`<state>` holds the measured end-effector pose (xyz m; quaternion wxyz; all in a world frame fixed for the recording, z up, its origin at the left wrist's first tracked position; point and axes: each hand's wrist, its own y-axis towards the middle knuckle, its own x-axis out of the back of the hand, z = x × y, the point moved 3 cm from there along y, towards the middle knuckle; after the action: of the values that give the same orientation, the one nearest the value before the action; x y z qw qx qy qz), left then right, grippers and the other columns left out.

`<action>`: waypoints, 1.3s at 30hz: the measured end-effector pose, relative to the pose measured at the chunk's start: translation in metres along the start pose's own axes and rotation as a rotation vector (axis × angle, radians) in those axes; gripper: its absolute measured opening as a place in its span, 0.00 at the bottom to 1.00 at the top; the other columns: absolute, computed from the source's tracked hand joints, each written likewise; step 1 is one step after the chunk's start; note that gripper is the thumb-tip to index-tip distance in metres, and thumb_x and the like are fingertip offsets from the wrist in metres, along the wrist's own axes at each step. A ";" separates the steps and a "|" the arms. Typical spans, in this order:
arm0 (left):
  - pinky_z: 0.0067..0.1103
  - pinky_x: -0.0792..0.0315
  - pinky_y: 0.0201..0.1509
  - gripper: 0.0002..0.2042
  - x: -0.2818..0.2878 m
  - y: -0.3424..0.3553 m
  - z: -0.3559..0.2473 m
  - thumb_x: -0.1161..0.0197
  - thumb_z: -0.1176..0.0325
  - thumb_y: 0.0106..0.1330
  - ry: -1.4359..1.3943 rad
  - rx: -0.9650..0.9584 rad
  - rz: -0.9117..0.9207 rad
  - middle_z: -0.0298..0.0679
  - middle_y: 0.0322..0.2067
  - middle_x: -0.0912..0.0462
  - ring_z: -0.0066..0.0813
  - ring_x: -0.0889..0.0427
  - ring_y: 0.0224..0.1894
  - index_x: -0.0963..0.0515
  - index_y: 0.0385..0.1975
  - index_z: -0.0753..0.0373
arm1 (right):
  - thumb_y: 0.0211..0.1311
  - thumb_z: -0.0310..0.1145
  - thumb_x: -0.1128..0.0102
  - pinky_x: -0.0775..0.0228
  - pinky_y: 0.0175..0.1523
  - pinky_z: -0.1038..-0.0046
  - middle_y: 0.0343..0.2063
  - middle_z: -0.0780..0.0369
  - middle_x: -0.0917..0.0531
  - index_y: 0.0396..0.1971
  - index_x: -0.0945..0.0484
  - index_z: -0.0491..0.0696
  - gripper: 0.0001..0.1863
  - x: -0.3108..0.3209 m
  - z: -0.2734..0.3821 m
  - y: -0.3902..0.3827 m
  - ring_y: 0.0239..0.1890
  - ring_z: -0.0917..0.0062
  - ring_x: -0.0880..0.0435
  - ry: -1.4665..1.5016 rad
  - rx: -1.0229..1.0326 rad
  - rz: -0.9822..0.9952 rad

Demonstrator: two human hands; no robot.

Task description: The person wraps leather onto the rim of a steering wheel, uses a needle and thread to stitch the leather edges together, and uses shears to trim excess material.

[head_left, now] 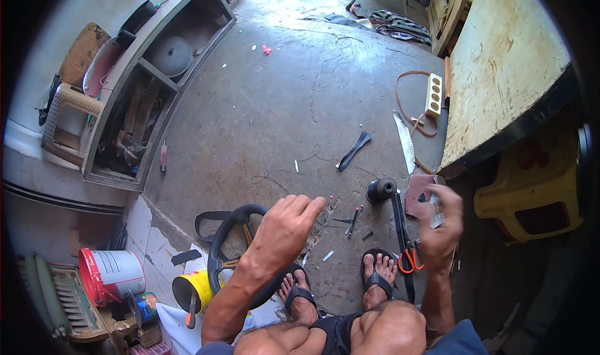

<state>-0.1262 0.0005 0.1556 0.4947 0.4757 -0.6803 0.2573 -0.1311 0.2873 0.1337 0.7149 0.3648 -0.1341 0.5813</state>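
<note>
A cabinet [159, 75] stands along the left edge of the floor [269, 105]; a power strip [434, 95] lies near its right edge. Scissors [400, 227] lie right of the steering wheel [215, 255] and right foot [375, 300].

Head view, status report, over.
Left bare hand curled, contents unclear. Right bare hand blurred, grip unclear. Black round steering wheel partly hidden behind left forearm.

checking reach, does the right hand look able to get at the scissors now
Likely yes: the right hand is raised near the scissors, handle end uncovered; nothing seems in the way, though blur hides whether the hand holds anything.
</note>
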 end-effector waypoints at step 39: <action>0.24 0.27 0.31 0.21 -0.051 -0.277 0.181 0.29 0.50 0.62 -0.669 1.151 -0.130 0.36 0.26 0.18 0.23 0.20 0.26 0.19 0.38 0.65 | 0.73 0.39 0.37 0.19 0.54 0.60 0.46 0.63 0.17 0.51 0.21 0.48 0.14 -0.221 -0.091 -0.182 0.48 0.73 0.17 0.917 -0.982 1.157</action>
<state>0.0485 -0.2434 0.0072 -0.0611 0.7580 -0.5209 0.3877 -0.0465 0.1767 -0.1325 0.3683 -0.3772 -0.2321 0.8174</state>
